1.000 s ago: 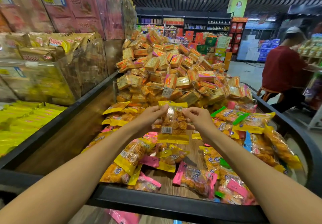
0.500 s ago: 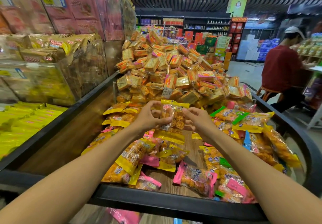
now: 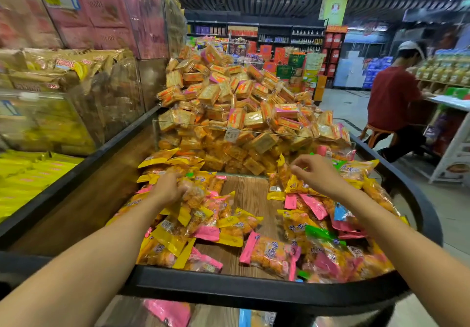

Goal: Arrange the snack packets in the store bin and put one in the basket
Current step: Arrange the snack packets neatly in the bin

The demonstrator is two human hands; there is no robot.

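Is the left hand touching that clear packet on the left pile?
Touching. The head view shows the left hand with its fingers curled onto the clear packet, pressing it down on the left pile, no gap between them.

A heap of orange cracker packs [image 3: 236, 102] is rising behind a clear divider [image 3: 254, 133]. Pink bags [image 3: 101, 13] are standing stacked at upper left, above yellow packs [image 3: 28, 171]. A person in a red shirt [image 3: 391, 97] is sitting on a stool [image 3: 376, 133] at right. Shelves [image 3: 254, 31] are lining the rear wall.
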